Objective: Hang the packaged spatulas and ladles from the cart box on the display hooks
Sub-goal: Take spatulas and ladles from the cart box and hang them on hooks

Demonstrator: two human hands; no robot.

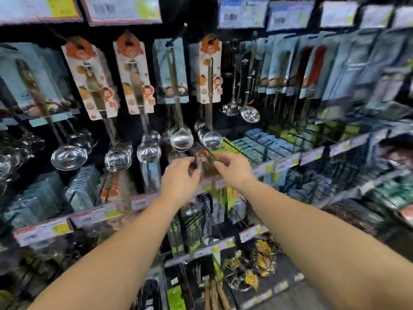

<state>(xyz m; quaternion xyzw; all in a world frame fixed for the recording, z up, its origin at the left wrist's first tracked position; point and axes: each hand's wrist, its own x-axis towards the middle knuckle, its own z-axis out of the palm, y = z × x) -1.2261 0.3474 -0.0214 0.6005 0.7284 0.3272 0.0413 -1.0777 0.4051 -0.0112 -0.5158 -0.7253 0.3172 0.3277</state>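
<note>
Two bare hands reach forward to the middle of a shop display, meeting just under the row of hanging ladles. Between them is a small blurred package [202, 163], brownish with a touch of green, held at the level of the shelf edge; what kind of utensil it carries cannot be told through the blur. The left hand [180, 175] has its fingers curled toward the package's left side, its grip seeming to pinch the edge, and the right hand [231, 167] closes thumb and fingers on the package's right side from above. Just above the hands hang two polished ladle bowls [181, 139], the nearer one almost touching the top of the package. Each ladle hangs by a card from a hook: orange-printed white cards [210, 70] alternate with pale blue cards [172, 70] across the upper rail. Further left more ladles [68, 157] hang lower, their bowls well apart from the hands. To the right, a slotted spoon [250, 113] dangles beside rows of blue-carded utensils. Price tags [43, 231] run along the shelf fronts below, and wire whisks [240, 274] lie on a lower shelf between the forearms.
</note>
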